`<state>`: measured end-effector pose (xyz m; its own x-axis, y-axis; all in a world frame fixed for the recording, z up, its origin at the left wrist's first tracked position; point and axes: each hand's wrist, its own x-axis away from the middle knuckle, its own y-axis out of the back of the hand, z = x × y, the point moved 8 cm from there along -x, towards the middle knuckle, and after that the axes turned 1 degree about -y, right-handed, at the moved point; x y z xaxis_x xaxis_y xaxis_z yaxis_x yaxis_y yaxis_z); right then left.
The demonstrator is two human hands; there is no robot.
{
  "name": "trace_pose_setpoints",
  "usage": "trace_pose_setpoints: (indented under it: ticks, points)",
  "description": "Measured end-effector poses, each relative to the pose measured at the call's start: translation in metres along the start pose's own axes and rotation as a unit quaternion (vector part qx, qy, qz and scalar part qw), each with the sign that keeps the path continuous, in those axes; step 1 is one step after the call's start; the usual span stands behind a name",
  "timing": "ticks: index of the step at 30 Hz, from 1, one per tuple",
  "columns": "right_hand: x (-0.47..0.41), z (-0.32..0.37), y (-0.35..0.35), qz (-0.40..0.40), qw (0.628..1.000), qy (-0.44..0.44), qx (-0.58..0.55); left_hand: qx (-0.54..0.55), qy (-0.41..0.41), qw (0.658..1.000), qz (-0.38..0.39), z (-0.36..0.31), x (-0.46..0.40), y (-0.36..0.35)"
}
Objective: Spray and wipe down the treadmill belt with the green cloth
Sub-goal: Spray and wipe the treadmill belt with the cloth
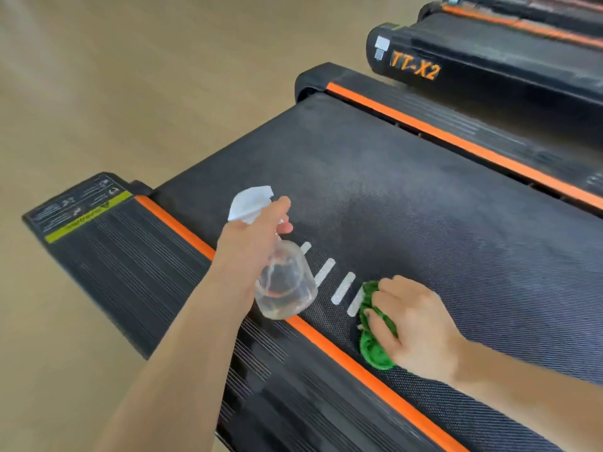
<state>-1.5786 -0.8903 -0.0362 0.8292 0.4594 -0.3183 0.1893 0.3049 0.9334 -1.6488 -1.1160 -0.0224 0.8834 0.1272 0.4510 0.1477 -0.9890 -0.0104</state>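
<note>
Work looks early: the left hand (251,243) grips the spray bottle (280,275) above the belt (408,177), while the right hand (414,324) presses the bunched green cloth (372,350) near the belt's orange edge, most of it seemingly unwiped.

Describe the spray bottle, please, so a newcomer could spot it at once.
Start at the near treadmill belt and its left orange stripe. The left hand holds the spray bottle above that stripe. It alone is see-through, with a white head.
</note>
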Motion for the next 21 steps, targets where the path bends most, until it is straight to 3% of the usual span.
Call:
trace_pose_setpoints:
  ticks: [6,11,21]
  points:
    - [0.001,-0.001,-0.003,-0.014,1.000,0.001,0.002,0.052,0.075,0.996,-0.012,0.023,-0.006,-0.006]
    - [0.002,0.000,-0.002,-0.019,1.000,-0.011,-0.009,0.033,0.061,0.997,0.030,0.020,-0.003,-0.028]
    - [0.001,-0.001,-0.002,-0.012,1.000,-0.015,-0.009,0.042,0.087,0.995,0.011,0.029,-0.004,-0.025]
